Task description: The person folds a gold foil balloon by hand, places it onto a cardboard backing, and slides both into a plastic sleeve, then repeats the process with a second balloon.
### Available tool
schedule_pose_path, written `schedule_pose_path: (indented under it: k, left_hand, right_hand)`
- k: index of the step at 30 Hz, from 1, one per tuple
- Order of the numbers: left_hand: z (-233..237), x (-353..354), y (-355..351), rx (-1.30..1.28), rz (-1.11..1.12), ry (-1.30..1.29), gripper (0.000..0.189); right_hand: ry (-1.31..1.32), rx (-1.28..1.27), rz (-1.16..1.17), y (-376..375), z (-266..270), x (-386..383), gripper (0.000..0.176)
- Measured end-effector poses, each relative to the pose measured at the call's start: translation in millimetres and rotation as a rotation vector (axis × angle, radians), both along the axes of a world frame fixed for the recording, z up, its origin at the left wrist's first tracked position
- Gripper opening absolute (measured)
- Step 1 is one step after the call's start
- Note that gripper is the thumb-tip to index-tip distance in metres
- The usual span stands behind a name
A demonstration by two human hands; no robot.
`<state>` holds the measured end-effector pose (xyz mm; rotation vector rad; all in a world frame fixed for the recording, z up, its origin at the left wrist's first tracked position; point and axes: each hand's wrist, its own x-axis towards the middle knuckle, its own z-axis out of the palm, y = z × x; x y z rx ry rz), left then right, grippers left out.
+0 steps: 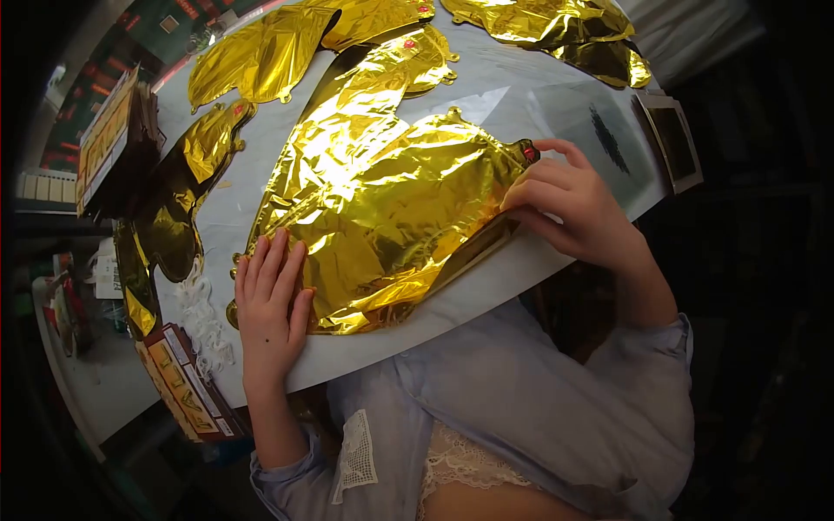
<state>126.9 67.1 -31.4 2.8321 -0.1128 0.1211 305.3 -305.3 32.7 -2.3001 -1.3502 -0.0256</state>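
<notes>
Foil balloon: gold, flat and creased, lying on the table between the two sets of fingers.
Left fingers: laid out straight and slightly spread over its near left end, pressing rather than gripping.
Right fingers: pinching its right edge, close by the red mark.
Tear risk: the skin looks thin; a hard tug from the right fingers against the pressing left ones could split it or deepen the creases.
Snag risk: small loops such as the far tab could catch on the second balloon, which lies just beyond the fingers and seems partly underneath; where the two part is hard to tell.
Tangle risk: white threads lie just left of the left fingers and could cling if the foil slid that way.
Table: pale; more gold foil lies well past the fingers, a clear sheet with a dark smear beyond the right ones.
Left side: a printed pack at the table edge, below and left of the left fingers; a stack of packs farther off.
Room: dim behind the right arm, details lost.
</notes>
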Motion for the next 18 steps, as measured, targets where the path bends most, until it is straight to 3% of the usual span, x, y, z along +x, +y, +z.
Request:
schedule_pose_path:
  k: [6, 10, 18]
  left_hand:
    - [-1.0, 0.3, 1.3, -0.025, 0.008, -0.007, 0.056]
    - [-1.4, 0.8, 2.2, -0.027, 0.006, -0.004, 0.057]
    - [-0.1, 1.7, 2.5, -0.047, 0.016, 0.011, 0.057]
  right_hand:
    - [0.147, -0.088, 0.065, 37.1, -12.9, 59.6, 0.007]
    - [0.125, -0.171, 0.081, 59.1, -30.5, 79.3, 0.011]
    - [0.078, -0.076, 0.054, 69.6, -49.5, 82.9, 0.01]
